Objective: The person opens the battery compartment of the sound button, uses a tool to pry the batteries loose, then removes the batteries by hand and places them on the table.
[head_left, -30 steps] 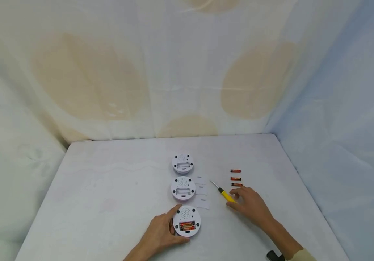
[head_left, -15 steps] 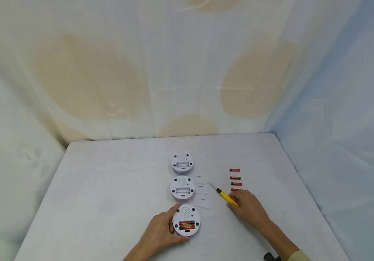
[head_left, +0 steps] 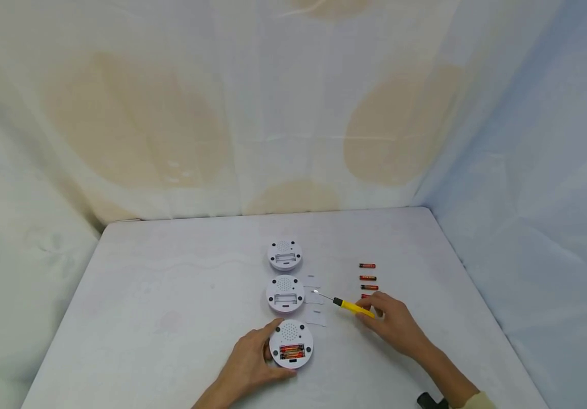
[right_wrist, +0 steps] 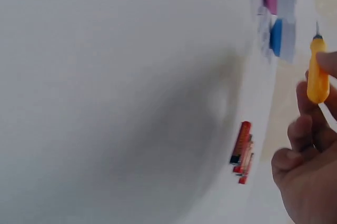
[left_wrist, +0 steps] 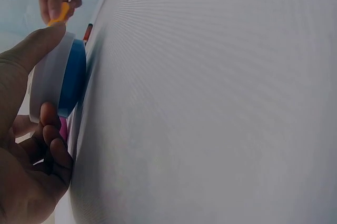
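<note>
In the head view, a round white device (head_left: 289,330) with an open battery compartment lies at the near end of a column. Red and black batteries (head_left: 292,355) fill that compartment. My left hand (head_left: 247,362) grips the device between thumb and fingers from its left side. The left wrist view shows a blue lower part (left_wrist: 75,79) under the device's white back. My right hand (head_left: 394,325) pinches the yellow handle of a screwdriver (head_left: 352,307). It is raised off the table in the right wrist view, and its thin shaft points left, over the battery covers (head_left: 316,318).
Two more round white devices, the middle one (head_left: 285,284) and the far one (head_left: 284,247), stand behind with bare battery slots. Several loose batteries (head_left: 367,278) lie in a column beyond my right hand. A black object (head_left: 428,401) shows by the right sleeve.
My right hand has taken up the screwdriver, and its tip has swung left over the covers. The left hand keeps its grip on the near device.
</note>
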Demonstrator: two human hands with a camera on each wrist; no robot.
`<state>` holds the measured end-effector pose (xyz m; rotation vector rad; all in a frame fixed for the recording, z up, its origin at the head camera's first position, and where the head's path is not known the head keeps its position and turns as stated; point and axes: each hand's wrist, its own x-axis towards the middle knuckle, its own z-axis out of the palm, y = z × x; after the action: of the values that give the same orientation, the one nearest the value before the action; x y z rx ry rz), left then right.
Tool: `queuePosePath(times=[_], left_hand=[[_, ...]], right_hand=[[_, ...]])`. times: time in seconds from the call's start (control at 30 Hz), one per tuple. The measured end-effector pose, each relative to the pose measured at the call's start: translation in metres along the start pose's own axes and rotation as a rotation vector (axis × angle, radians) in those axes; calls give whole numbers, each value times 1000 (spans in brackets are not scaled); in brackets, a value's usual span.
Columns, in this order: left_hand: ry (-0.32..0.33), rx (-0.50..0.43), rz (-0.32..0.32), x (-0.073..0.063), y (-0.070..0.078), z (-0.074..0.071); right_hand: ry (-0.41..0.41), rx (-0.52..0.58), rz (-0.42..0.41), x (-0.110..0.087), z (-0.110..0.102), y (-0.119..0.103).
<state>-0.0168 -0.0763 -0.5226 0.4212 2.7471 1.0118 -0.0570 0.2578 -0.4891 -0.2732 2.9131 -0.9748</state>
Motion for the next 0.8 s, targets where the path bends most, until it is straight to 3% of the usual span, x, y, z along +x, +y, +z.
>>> queuePosePath(times=[0.17, 0.43, 0.57, 0.8], left_hand=[[-26, -5, -16, 0, 1, -1], [-25, 2, -13, -1, -1, 1], [-3, 3, 1, 0, -2, 2], [32, 12, 38, 1, -1, 1]], right_hand=[[-128, 117, -85, -3, -11, -11], [-322, 143, -182, -4, -24, -30], [-363, 111, -208, -2, -28, -37], [-366, 93, -214, 0, -30, -41]])
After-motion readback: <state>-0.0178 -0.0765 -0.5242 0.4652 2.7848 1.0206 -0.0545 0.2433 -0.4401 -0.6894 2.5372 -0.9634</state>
